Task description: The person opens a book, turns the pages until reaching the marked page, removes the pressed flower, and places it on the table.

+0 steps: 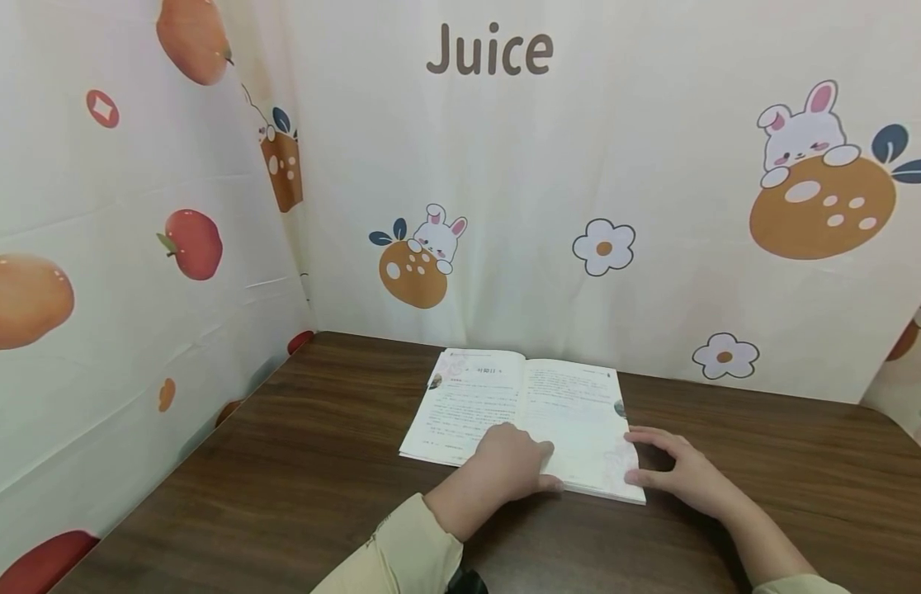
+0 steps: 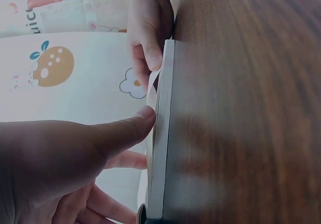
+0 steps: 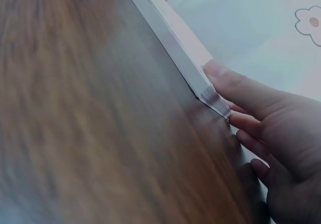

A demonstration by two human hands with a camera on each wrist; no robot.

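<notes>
An open book (image 1: 460,404) with printed pages lies on the brown wooden table. My left hand (image 1: 508,462) rests over its lower middle, index finger on the right-hand page and thumb at the near edge. In the left wrist view, the left thumb (image 2: 125,131) lies extended along the page edges, with the other fingers loosely bent beyond it. At the book's right side, my right hand (image 1: 687,474) holds the edge near the lower corner. The right wrist view shows the right thumb (image 3: 235,81) on top of the pages and the fingers against the side edge.
The wooden table (image 1: 282,462) runs back to a white curtain (image 1: 520,165) printed with fruit, rabbits and flowers. Another curtain (image 1: 134,165) hangs along the left side. The book's far edge lies near the back curtain.
</notes>
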